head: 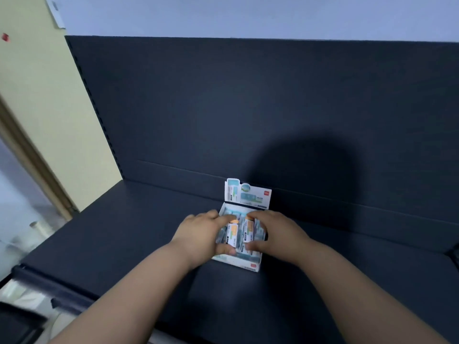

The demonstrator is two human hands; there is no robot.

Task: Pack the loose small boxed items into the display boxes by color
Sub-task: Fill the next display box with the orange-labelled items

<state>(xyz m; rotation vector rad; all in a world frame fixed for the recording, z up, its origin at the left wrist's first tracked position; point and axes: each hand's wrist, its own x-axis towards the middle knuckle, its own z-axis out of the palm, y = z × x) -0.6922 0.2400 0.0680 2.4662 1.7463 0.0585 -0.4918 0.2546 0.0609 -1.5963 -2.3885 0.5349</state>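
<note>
A white and teal display box (248,265) sits on the dark shelf, its printed lid flap (248,197) standing upright at the back. Teal small boxes fill it. Over the box, my left hand (201,234) grips a small orange-and-white box (233,233) between thumb and fingers. Beside it, my right hand (270,232) grips a second orange-and-white small box (249,230) the same way. The two boxes are side by side and touch. My hands hide much of the display box's contents.
The dark shelf (124,244) stretches left and right of the display box, with a dark back panel (223,108) behind it. The shelf's front edge (37,276) runs at lower left. A cream wall (49,108) stands to the left.
</note>
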